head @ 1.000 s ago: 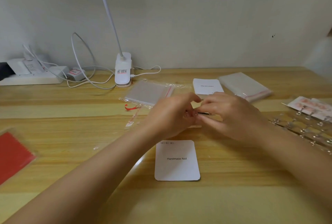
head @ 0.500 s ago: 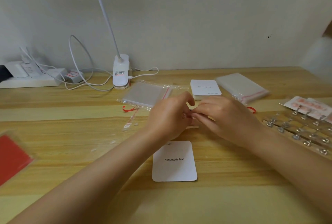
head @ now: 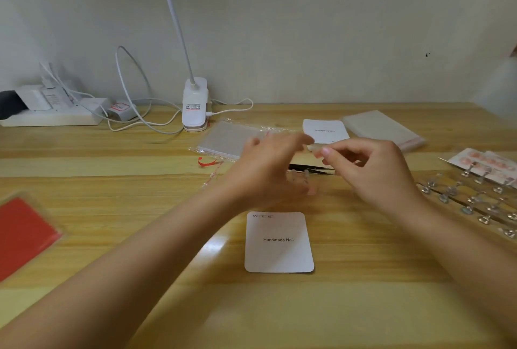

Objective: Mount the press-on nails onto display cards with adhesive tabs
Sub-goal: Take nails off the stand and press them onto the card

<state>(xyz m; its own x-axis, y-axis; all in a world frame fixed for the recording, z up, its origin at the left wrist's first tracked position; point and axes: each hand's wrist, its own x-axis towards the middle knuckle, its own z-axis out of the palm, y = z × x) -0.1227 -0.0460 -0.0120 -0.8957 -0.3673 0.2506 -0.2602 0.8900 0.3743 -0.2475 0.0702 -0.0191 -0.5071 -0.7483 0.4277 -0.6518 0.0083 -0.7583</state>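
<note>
Head view. We see the left hand (head: 265, 169) raised over the desk (head: 363, 306), blurred, fingers loosely curled; whether it holds anything we cannot tell. The right hand (head: 372, 172) pinches a small pale piece (head: 313, 148) between thumb and forefinger, probably a tab or a nail, too small to name. The card (head: 279, 242), printed "Handmade Nail", lies bare just in front of both hands. Tweezers (head: 310, 168) lie on the desk between the hands.

Risks, as we judge them: the pinched piece may stick to a fingertip or drop, since it is tiny and the grip is shallow; a sleeve or wrist sweeping right could knock the nail stands (head: 475, 203), which crowd that side close to the right forearm; a careless press could set the piece crooked on the card.

Room: bare wood lies around the card and toward the near edge. The bags (head: 232, 138) and spare cards (head: 324, 130) hem in the far side; the red sheet (head: 22, 234) lies well apart at left.
</note>
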